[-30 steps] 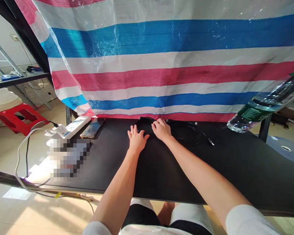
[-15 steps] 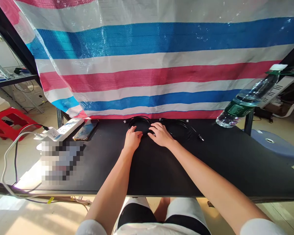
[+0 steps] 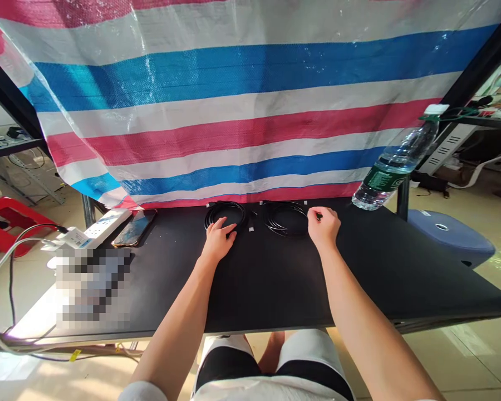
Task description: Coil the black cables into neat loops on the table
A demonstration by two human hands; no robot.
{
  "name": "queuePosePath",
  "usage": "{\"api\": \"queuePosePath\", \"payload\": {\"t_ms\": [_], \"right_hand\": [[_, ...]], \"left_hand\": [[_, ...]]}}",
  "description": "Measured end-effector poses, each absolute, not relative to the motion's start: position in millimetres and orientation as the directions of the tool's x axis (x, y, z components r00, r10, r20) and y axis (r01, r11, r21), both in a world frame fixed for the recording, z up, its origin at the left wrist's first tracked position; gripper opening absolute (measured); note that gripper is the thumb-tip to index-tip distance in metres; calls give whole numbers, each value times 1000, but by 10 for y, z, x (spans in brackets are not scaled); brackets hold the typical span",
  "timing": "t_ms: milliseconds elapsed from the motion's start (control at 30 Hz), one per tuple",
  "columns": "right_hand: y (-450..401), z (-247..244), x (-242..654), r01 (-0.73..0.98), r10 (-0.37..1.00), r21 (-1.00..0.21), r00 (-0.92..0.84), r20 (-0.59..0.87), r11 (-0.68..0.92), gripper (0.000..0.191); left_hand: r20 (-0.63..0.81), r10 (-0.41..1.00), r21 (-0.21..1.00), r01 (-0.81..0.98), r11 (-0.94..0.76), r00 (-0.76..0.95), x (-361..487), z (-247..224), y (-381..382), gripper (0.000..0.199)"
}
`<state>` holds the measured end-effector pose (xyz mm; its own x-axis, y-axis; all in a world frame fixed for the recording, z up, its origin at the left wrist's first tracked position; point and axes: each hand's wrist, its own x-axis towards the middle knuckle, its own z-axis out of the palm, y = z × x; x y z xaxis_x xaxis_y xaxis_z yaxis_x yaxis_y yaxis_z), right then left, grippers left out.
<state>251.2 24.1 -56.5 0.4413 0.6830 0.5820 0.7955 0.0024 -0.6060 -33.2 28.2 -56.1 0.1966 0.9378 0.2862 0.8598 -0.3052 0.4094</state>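
Observation:
Two coils of black cable lie side by side near the back of the black table. My left hand (image 3: 220, 239) touches the near edge of the left coil (image 3: 225, 204), fingers apart, holding nothing. My right hand (image 3: 324, 224) is closed at the right side of the right coil (image 3: 280, 230); a small dark bit shows between its fingers, too small to name. A pale connector (image 3: 251, 229) lies between the coils, and others show along their back edges.
A phone (image 3: 134, 228) and a white power strip (image 3: 107, 227) lie at the left, beside a blurred-out patch. A tilted water bottle (image 3: 384, 179) hangs at the back right. The striped sheet (image 3: 234, 122) rises behind the black table (image 3: 271, 289).
My right hand has moved right, from between the coils to the right coil's far side, and its fingers have closed. My left hand stays by the left coil. The view has shifted slightly.

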Motion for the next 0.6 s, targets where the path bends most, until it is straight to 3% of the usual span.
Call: {"api": "queuePosePath", "payload": {"t_ms": [100, 233, 367, 500, 600], "right_hand": [[216, -542, 2622, 709, 674, -685, 589, 446, -167, 19], [197, -488, 2578, 603, 662, -752, 682, 312, -266, 19], [164, -399, 2504, 544, 699, -750, 698, 155, -376, 24], [151, -371, 2517, 557, 776, -742, 626, 79, -374, 22], [172, -427, 2537, 517, 804, -812, 586, 105, -271, 22]], "left_hand": [[268, 955, 436, 867, -239, 129, -313, -496, 236, 43], [256, 958, 540, 841, -30, -130, -320, -456, 209, 63], [185, 950, 691, 720, 55, -250, -337, -465, 231, 60], [154, 959, 735, 676, 51, -239, -315, -448, 237, 51], [145, 960, 747, 663, 53, -241, -301, -426, 228, 47]]}}
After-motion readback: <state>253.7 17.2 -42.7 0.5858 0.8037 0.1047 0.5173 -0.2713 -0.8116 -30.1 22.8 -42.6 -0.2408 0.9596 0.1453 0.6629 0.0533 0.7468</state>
